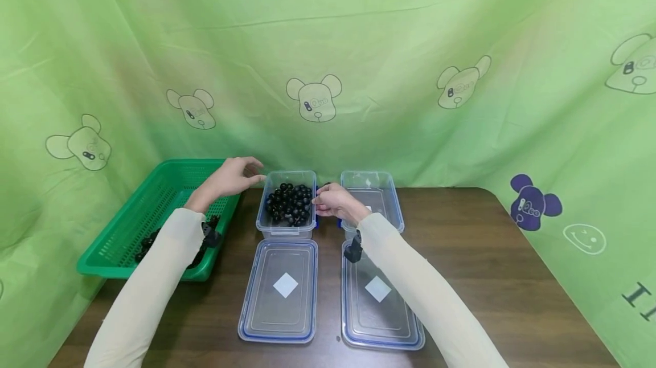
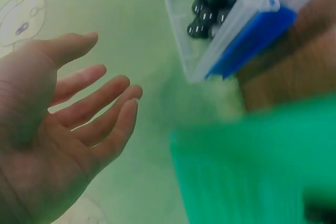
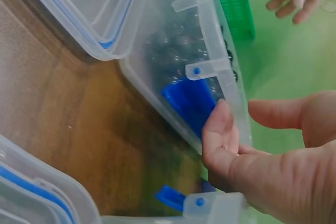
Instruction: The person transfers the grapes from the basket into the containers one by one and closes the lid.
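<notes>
A clear plastic food container [image 1: 285,231] at the middle of the table holds many glossy black grapes [image 1: 288,204]. My right hand [image 1: 335,203] is at its right wall, thumb and bent fingers pinching the rim beside a hanging blue latch [image 3: 191,103]. On the other side, my left hand [image 1: 237,176] hovers between a green basket and the container. Its fingers are spread and loosely bent, with nothing in them, as the left wrist view shows. More grapes [image 1: 148,244] lie in the green basket [image 1: 128,220], partly hidden by the left sleeve.
A second clear container [image 1: 376,180] stands to the right, partly behind the right hand. Two clear lids with blue seals lie in front: the left lid [image 1: 277,317] and the right lid [image 1: 381,328], overlapped by the right sleeve. A green curtain [image 1: 379,134] hangs behind the wooden table [image 1: 471,254].
</notes>
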